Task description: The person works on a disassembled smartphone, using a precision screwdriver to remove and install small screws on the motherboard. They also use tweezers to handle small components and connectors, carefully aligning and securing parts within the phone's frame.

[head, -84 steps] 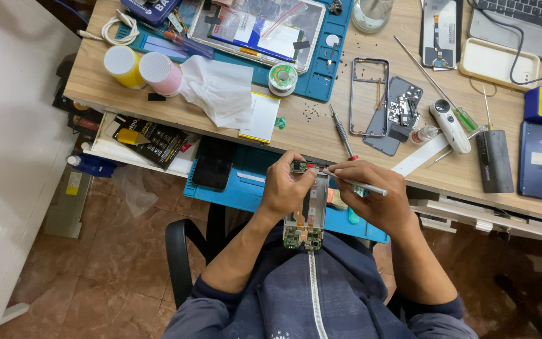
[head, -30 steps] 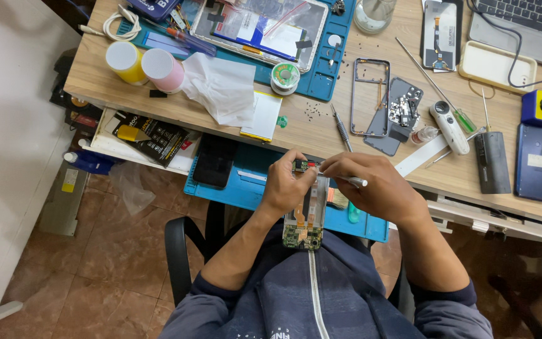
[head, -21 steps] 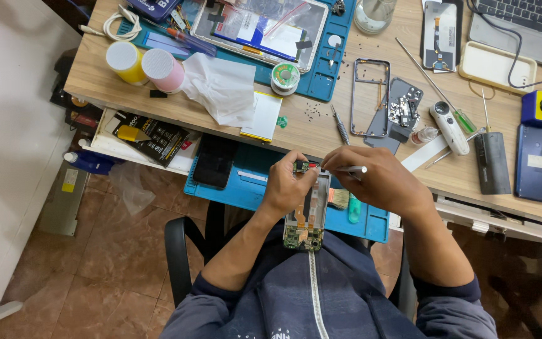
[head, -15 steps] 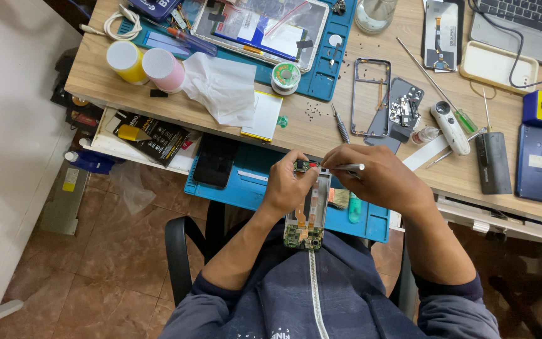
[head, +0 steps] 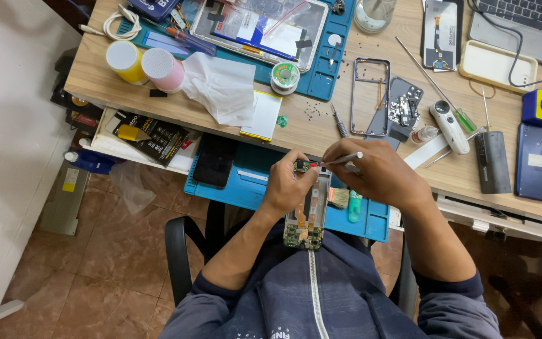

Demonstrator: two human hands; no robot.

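Hands meet at the centre of the frame. My left hand [head: 288, 185] is wrapped around the upper end of an opened phone [head: 308, 210], its circuit board bared, fingers pinching the top edge. My right hand [head: 374, 172] is closed on a slim silver tool [head: 345, 159], whose tip touches the phone's top end beside the left fingertips. The phone hangs over my lap, its lower end above the grey zipped sweatshirt [head: 321, 295].

Just behind the hands a blue mat [head: 246, 188] lies on a pull-out shelf, with a dark phone [head: 214, 160] at its left and a small brush [head: 340, 198] near my right wrist.

Above that runs the wooden desk [head: 95, 69]. An empty phone frame [head: 370, 97] and a screwdriver [head: 339, 122] lie at upper centre, crumpled white tissue [head: 221, 85] to the left of them, a yellow cup [head: 123, 61] and a pink cup [head: 161, 68] at upper left. A laptop [head: 528, 25] sits at the top right corner, a blue phone [head: 534, 160] at the right edge.

Brown tiled floor [head: 114, 263] fills the lower left, beside a white wall [head: 7, 125].
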